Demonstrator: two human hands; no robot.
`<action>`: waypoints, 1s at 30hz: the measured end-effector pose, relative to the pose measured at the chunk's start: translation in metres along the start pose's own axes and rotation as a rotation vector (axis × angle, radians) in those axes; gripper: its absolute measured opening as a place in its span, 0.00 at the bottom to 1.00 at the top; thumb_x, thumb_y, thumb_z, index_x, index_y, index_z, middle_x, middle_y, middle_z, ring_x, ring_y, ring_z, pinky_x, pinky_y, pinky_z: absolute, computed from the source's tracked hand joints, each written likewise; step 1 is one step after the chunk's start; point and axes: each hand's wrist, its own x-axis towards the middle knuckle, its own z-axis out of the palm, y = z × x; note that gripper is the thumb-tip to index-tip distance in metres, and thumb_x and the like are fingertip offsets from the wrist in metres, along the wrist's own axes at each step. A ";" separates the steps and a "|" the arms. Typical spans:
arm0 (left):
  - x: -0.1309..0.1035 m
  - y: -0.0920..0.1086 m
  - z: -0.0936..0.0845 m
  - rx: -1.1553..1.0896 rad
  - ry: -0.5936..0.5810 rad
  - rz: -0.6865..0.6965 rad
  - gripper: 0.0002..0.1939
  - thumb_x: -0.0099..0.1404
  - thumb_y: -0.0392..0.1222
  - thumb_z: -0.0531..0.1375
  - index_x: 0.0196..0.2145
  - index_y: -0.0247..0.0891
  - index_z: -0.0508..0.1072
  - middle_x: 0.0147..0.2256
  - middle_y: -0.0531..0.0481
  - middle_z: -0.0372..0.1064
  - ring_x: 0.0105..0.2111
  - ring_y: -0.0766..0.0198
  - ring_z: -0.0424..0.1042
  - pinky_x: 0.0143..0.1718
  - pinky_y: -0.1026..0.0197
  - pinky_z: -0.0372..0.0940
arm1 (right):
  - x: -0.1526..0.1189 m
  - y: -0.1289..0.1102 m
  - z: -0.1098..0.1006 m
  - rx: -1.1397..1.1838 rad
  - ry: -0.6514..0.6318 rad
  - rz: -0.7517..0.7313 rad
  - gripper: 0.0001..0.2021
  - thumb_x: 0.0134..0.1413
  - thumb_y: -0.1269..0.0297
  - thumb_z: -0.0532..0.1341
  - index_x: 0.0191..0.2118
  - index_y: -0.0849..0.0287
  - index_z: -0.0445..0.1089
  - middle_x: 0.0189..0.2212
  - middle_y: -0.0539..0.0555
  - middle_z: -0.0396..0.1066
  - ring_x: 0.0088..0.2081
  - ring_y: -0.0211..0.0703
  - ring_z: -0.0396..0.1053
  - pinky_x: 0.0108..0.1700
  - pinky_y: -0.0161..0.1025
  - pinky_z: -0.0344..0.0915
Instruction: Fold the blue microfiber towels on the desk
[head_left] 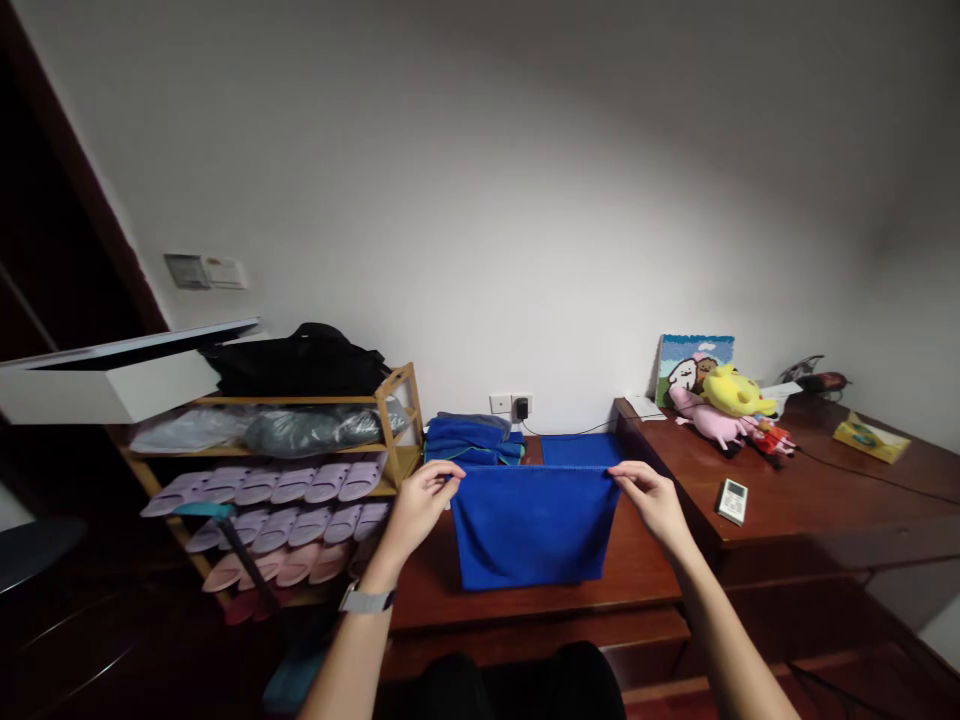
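A blue cloth [536,530] hangs stretched between my two hands, above the low wooden table [645,570]. Its top edge runs nearly level from corner to corner. My left hand [424,503] pinches the upper left corner between thumb and fingers. At the upper right corner, my right hand [649,497] does the same. Behind the held cloth lies a pile of folded blue cloths [472,438], some with green edging. To the right of that pile, another blue cloth [577,449] lies flat at the back of the table.
On the left stands a wooden rack [409,465] with several slippers [285,483], a black bag [300,365] and a white box [112,385]. The higher desk [810,480] at right bears plush toys [712,415], a remote [732,501] and a tissue pack [870,438]. A plugged-in adapter [522,408] trails a cable.
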 end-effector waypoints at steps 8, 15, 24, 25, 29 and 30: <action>-0.018 -0.070 0.021 -0.201 -0.002 -0.326 0.20 0.53 0.56 0.70 0.35 0.36 0.82 0.32 0.43 0.82 0.31 0.55 0.81 0.30 0.59 0.74 | -0.021 0.050 0.014 -0.039 0.036 0.051 0.22 0.57 0.38 0.63 0.36 0.51 0.83 0.43 0.59 0.81 0.48 0.55 0.77 0.54 0.53 0.73; -0.035 -0.074 0.020 -0.190 0.014 -0.311 0.27 0.52 0.62 0.71 0.38 0.36 0.83 0.40 0.38 0.83 0.40 0.50 0.82 0.40 0.54 0.77 | -0.038 0.069 0.012 0.036 0.007 0.128 0.22 0.52 0.37 0.67 0.37 0.51 0.83 0.44 0.59 0.81 0.49 0.58 0.77 0.58 0.58 0.72; -0.036 -0.069 0.022 -0.210 -0.015 -0.359 0.26 0.51 0.60 0.72 0.38 0.35 0.83 0.38 0.38 0.83 0.38 0.50 0.83 0.38 0.55 0.77 | -0.040 0.075 0.014 0.094 0.044 0.219 0.24 0.46 0.37 0.70 0.36 0.53 0.83 0.42 0.60 0.82 0.47 0.58 0.78 0.56 0.56 0.73; -0.034 -0.070 0.024 -0.210 -0.029 -0.371 0.26 0.50 0.60 0.73 0.38 0.35 0.83 0.37 0.38 0.83 0.37 0.50 0.83 0.36 0.55 0.77 | -0.038 0.077 0.015 0.099 0.060 0.237 0.25 0.45 0.36 0.70 0.35 0.54 0.83 0.41 0.60 0.82 0.46 0.59 0.79 0.55 0.57 0.73; -0.031 -0.077 0.029 -0.193 -0.041 -0.366 0.25 0.51 0.59 0.72 0.38 0.36 0.83 0.38 0.39 0.83 0.38 0.49 0.83 0.36 0.54 0.77 | -0.036 0.084 0.019 0.088 0.098 0.243 0.25 0.45 0.36 0.69 0.35 0.54 0.83 0.39 0.60 0.82 0.45 0.58 0.79 0.55 0.57 0.73; -0.030 -0.078 0.030 -0.182 -0.040 -0.359 0.25 0.51 0.59 0.71 0.38 0.36 0.83 0.39 0.39 0.83 0.39 0.49 0.83 0.38 0.54 0.77 | -0.036 0.085 0.019 0.079 0.091 0.229 0.24 0.46 0.36 0.69 0.35 0.54 0.83 0.39 0.60 0.82 0.45 0.57 0.79 0.55 0.56 0.73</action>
